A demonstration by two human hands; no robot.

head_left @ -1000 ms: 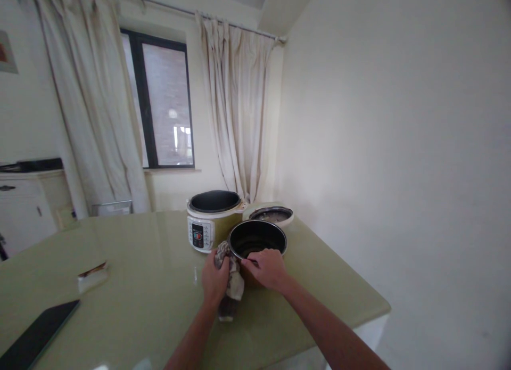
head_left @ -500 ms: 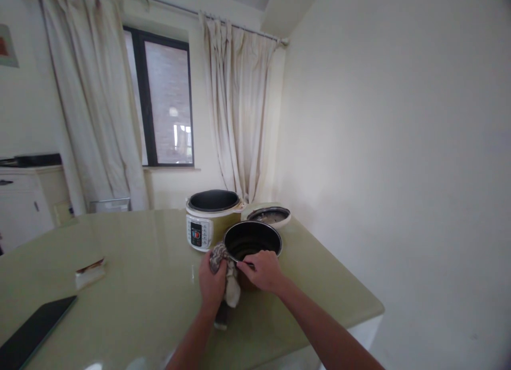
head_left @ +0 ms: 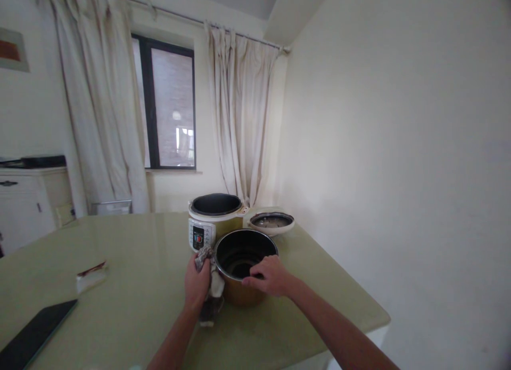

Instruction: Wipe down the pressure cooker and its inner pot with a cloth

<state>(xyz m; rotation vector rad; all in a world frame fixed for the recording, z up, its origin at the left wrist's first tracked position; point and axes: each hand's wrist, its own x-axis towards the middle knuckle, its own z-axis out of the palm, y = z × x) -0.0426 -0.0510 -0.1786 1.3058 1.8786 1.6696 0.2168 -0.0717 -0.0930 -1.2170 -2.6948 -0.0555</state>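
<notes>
A round inner pot point(head_left: 244, 291), dark inside and brownish-gold outside, is tilted a little towards me over the table. My right hand point(head_left: 269, 276) grips its near right rim, thumb outside and fingers curled over the edge. Bunched in my left hand point(head_left: 197, 282) is a patterned cloth point(head_left: 215, 285), which hangs down beside the pot's left side. Whether the cloth touches the pot I cannot tell. Behind the pot stands a white and gold electric cooker point(head_left: 202, 235) without its lid. The lid point(head_left: 275, 230) lies upside down to the right of it.
The pale green table point(head_left: 139, 263) has its right edge near my right forearm. At the left lie a black flat device point(head_left: 40, 330) and a small clear packet point(head_left: 91, 278). A white wall point(head_left: 379, 146) rises at the right, and curtains point(head_left: 243, 109) hang behind.
The pot has come slightly nearer and its outer side shows more. My left hand with the cloth has moved left, away from the pot's front. My right hand still holds the rim.
</notes>
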